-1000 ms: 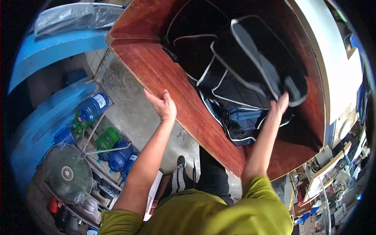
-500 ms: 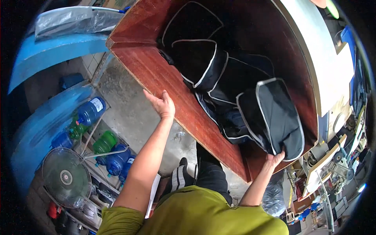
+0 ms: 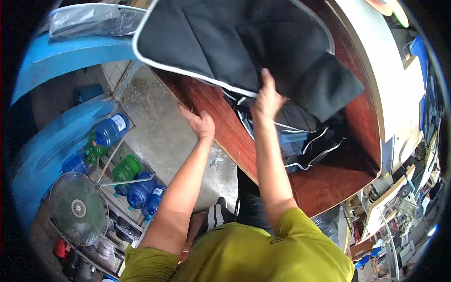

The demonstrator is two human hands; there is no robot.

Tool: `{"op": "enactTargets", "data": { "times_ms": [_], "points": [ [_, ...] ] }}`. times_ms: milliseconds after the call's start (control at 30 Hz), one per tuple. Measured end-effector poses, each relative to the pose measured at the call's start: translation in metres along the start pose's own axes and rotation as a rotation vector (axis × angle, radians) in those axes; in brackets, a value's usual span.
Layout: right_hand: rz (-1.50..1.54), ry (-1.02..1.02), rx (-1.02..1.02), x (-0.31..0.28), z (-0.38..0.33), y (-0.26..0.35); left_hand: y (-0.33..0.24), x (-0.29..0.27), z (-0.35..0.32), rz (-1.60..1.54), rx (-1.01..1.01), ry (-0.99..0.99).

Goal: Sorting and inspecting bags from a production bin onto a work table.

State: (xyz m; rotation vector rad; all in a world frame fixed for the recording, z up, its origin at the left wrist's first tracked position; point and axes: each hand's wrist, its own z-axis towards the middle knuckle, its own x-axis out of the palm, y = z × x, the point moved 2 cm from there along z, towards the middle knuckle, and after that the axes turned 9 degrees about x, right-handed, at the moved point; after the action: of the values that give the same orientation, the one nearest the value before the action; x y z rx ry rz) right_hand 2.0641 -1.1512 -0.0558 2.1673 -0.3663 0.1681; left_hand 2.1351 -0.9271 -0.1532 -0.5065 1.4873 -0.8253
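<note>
Black fabric [image 3: 225, 42] is clamped in the right grip [image 3: 268, 101], left grip [image 3: 201, 124] spread by a box's rim [image 3: 236, 157].

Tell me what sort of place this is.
Looks like a workshop or storeroom: black fabric pieces with white edging in and above a large wooden bin, big water-cooler bottles, and an electric fan.
</note>
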Motion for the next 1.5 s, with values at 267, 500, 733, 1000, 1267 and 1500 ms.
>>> {"op": "enactTargets", "data": {
  "times_ms": [267, 500, 733, 1000, 1267, 1500],
  "points": [
    [-1.377, -0.359, 0.144, -0.073, 0.076, -0.206, -0.006, -0.005, -0.001, 0.144, -0.049, 0.048],
    [-0.655, -0.180, 0.192, -0.084, 0.149, -0.165, -0.028, 0.020, -0.010, 0.063, -0.039, 0.137],
    [-0.625, -0.027, -0.050, -0.180, 0.094, 0.064, -0.019, 0.006, -0.005, 0.026, -0.026, 0.050],
    [-0.675, -0.518, 0.601, -0.529, 0.252, -0.017, -0.023, 0.020, -0.011, 0.073, -0.016, 0.093],
    [-0.146, -0.150, 0.689, -0.439, 0.253, -0.093, -0.021, 0.009, -0.009, 0.109, -0.010, 0.055],
    [0.225, -0.242, 0.336, -0.280, 0.128, -0.024, -0.016, 0.007, -0.002, 0.077, -0.080, 0.054]
  ]
}}
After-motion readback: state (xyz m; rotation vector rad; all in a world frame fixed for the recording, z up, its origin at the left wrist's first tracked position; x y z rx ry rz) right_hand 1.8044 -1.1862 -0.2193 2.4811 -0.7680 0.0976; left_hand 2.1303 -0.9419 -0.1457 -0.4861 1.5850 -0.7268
